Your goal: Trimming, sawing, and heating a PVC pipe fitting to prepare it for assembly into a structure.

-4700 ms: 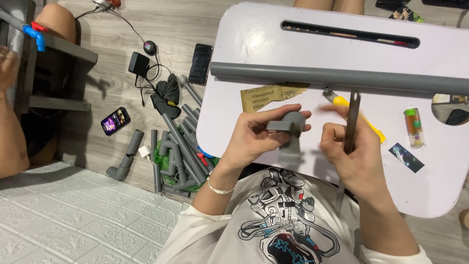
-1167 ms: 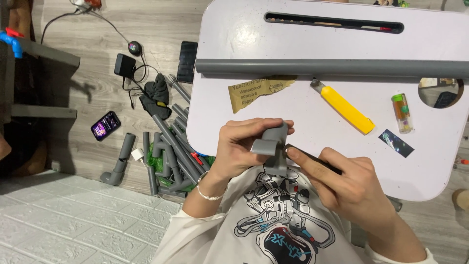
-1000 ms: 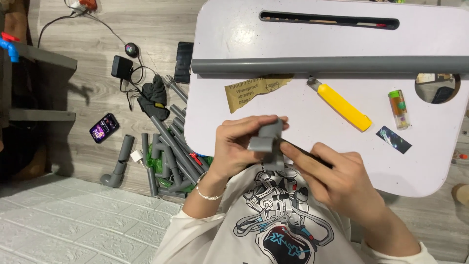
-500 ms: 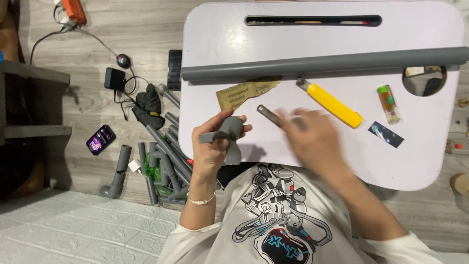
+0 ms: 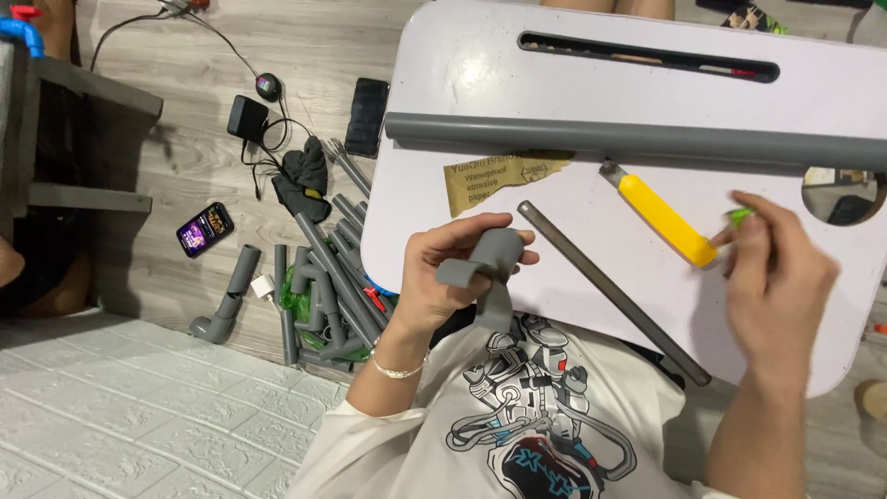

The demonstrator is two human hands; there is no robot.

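Observation:
My left hand (image 5: pixel 434 282) holds a grey plastic pipe fitting (image 5: pixel 492 261) at the near edge of the white lap table (image 5: pixel 591 88). My right hand (image 5: pixel 776 277) is blurred at the table's right side. Its fingertips are on a small green tube (image 5: pixel 740 217), right beside the end of a yellow utility knife (image 5: pixel 662 218); whether they grip the tube is unclear. A dark slim file (image 5: pixel 610 288) lies loose on the table between my hands. A long grey pipe (image 5: pixel 647 140) lies across the table, with a piece of brown sandpaper (image 5: pixel 504 176) just below it.
On the wooden floor to the left lie several grey pipes and elbows (image 5: pixel 319 286), a lit phone (image 5: pixel 204 228), a dark phone (image 5: pixel 368 115), a charger with cable (image 5: pixel 248 117) and dark gloves (image 5: pixel 303 176). A round cup hole (image 5: pixel 843 196) is in the table's right side.
My right hand has left the dark file on the table and moved right to the green tube by the yellow knife. My left hand still holds the grey fitting.

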